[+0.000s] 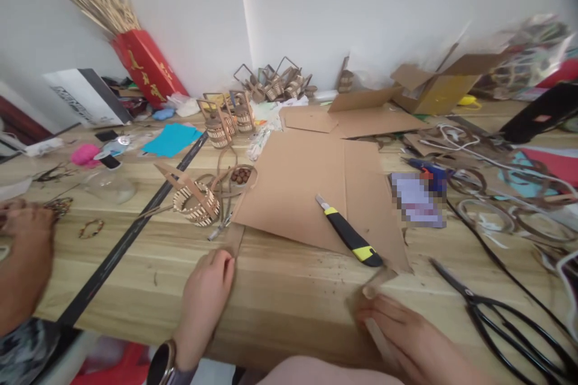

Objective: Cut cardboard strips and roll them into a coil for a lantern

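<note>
While the left hand (205, 295) lies palm down on the counter (289, 301), wrist w/ a watch (161, 366) at the near edge, its fingers (223, 264) reach fwd, loosely together. The tips touch the near end of a short cardboard strip (235, 236) but aren't gripping it. Right hand (406, 331) sits low at the near edge, knuckles up, fingers curled shut on a narrow cardboard strip (378, 281) that pokes up & left; view there is blurred. A cardboard sheet (298, 192) lies flat beyond & between both hands, w/ a black-yellow utility knife (350, 234) on it, blade end pointing away. Black scissors (497, 319) lie right of the right hand. A small woven basket (196, 201) stands just past the left hand. Another person's hand (22, 258) rests at far left.
</note>
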Motion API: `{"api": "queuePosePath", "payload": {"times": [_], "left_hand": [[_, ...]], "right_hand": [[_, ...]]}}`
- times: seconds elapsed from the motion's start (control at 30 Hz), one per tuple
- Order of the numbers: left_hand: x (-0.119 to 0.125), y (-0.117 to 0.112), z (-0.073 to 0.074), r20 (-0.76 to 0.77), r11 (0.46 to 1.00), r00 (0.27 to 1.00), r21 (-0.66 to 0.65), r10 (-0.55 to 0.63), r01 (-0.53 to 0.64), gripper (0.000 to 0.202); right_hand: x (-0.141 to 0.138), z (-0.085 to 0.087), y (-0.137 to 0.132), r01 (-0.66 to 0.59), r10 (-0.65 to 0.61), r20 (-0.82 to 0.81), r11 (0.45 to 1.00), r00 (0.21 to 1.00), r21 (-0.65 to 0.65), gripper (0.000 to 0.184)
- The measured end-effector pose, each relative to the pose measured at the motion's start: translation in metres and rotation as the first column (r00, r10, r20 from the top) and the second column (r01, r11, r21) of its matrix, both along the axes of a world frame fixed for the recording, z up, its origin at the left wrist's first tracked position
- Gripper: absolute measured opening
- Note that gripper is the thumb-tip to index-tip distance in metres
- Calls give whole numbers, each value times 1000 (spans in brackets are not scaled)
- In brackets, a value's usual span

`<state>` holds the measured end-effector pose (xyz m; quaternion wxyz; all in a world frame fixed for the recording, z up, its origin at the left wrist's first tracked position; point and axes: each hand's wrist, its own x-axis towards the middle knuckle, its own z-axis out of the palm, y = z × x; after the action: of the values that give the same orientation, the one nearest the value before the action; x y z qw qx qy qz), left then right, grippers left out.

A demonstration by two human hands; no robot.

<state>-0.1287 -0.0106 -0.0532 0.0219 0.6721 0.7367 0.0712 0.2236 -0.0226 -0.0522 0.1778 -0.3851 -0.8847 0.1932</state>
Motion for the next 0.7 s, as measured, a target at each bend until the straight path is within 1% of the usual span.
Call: {"api": "queuePosePath", "payload": {"times": [0.03,0.1,0.2,0.27,0.33,0.37,0.4,0.43,0.47,0.5,0.53,0.57,0.6,0.63,0.67,0.7], "left_hand": [[-3,-1,-1,-63,999,998,20,27,-25,28],[-6,-2,-2,-146,998,987,24,62,-59,28],[-10,0,-7,-164,997,984,-29,69,-74,33],[-13,1,-11,-138,996,989,-54,57,-65,33],[-18,3,-14,-106,996,992,-63,62,-69,36],[-20,4,-16,-84,995,994,-66,70,-76,39],[-23,5,-18,-51,994,995,-67,81,-84,41],[-26,6,-20,-5,994,996,-66,90,-90,43],[-30,7,-22,58,994,994,-67,92,-88,43],[-33,9,-24,136,994,986,-67,95,-87,43],[-36,10,-25,217,994,971,-63,104,-92,43],[-40,10,-27,294,990,947,-77,133,-116,43],[-43,11,-28,363,984,915,-96,176,-151,42],[-46,10,-28,439,980,877,-102,197,-169,40],[-49,9,-29,516,979,832,-108,204,-174,40],[-52,8,-28,584,977,783,-117,211,-177,43]], "right_hand": [[-2,2,-1,-40,40,-14,999,999,-18,31],[-6,6,-3,-62,60,-38,997,997,-44,31],[-6,14,-4,-6,5,-90,1000,996,-14,29],[3,19,-4,65,-61,-142,998,988,22,27],[19,26,-3,166,-154,-179,985,972,54,25],[28,31,-1,237,-221,-191,969,956,66,23],[37,37,1,326,-307,-202,943,930,68,20],[46,44,4,442,-418,-235,895,878,61,18],[54,50,8,544,-525,-262,839,810,0,18],[60,56,12,629,-615,-330,774,717,-76,20],[65,61,16,677,-683,-406,712,607,-187,24],[70,65,20,676,-716,-493,673,495,-300,26],[73,66,24,641,-727,-565,655,390,-401,27],[76,67,27,586,-726,-615,653,307,-479,27],[79,66,30,535,-720,-646,661,254,-527,27],[82,64,33,494,-718,-658,667,226,-558,26]]}}
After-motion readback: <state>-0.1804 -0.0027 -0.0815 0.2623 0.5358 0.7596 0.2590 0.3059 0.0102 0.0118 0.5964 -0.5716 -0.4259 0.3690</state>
